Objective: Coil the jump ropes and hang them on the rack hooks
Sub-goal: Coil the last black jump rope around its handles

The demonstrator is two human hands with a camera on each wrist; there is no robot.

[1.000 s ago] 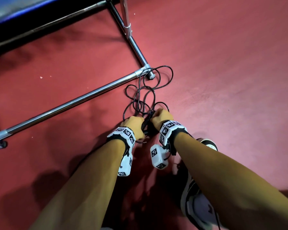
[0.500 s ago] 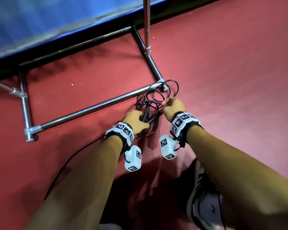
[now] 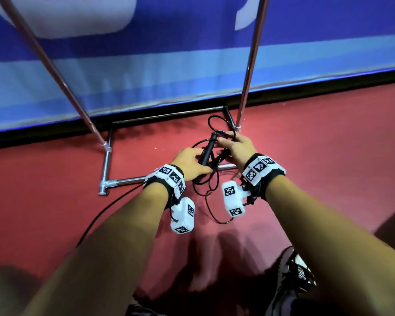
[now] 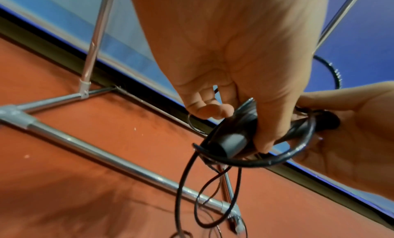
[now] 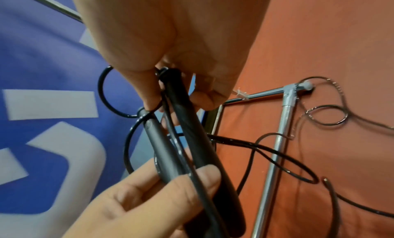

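Since the earlier frame both hands had lifted the rope [image 3: 211, 179] off the floor. The left hand [image 3: 187, 161] gripped the handles [image 5: 187, 149]; the right hand [image 3: 236, 147], just beside, pinched their tops, loops dangling below. Gathering seemed underway; next, the slack wanted coiling.

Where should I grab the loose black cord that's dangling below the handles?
Probably just under the handles, where the cord leaves the bundle. Come from below with the right hand; the left hand already grips the handles, and lower loops hang slack.
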